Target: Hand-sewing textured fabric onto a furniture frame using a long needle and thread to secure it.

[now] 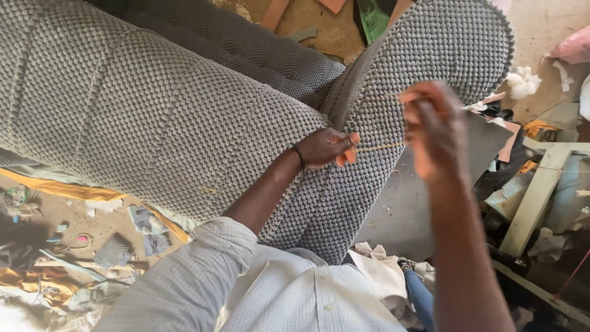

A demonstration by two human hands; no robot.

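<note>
Grey knobbly fabric covers the big padded cushion (pixel 153 117) that fills the left and middle of the view, its long ribs running slantwise and looking already closed along their length. Below it, on the dirt floor (pixel 61 215), lie fabric scraps (pixel 147 224) in grey, yellow and white.

Moving right, the left hand (pixel 329 147) rests on the seam (pixel 344 92) where this cushion meets a second grey padded panel (pixel 442 43). Its fingers are curled together and pinch the cloth at the point where a thin tan thread (pixel 381 146) leaves it. That thread runs taut and nearly level across to the right hand (pixel 433 129), which is raised, blurred with motion and apart from the cushion. Its fingers seem bunched on the thread's far end, though the blur hides any needle.

As a judgement, the stitching along this seam is partway done: the join above the left hand looks drawn shut, while the stretch below it, toward the person's shirt (pixel 289 295), cannot be made out as sewn or open.

Farther right stand a pale wooden frame (pixel 534 197) and a tuft of white stuffing (pixel 522 81).
</note>
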